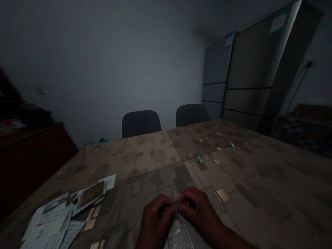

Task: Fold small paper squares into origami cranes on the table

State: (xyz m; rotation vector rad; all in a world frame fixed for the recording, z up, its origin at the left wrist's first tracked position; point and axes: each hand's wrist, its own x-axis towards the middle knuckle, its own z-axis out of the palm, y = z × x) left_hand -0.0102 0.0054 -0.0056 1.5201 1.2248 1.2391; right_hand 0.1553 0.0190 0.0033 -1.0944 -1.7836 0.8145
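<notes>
My left hand [158, 216] and my right hand [198, 209] meet low over the table near its front edge. Both are closed in a pinch, thumb against fingers, on a small folded piece of paper [176, 210] held on edge between them. Dim light and the fingers hide most of its shape. Farther out on the tabletop stand a small green folded paper figure [199, 159] and a pale bluish one [232, 145], both apart from my hands.
A patterned cover [145, 173] lies over the table. Loose printed sheets [49, 221] and a brown picture card [92, 194] are piled at the left. Two dark chairs [141, 122] stand at the far edge. A tall cabinet [246, 69] rises at the back right.
</notes>
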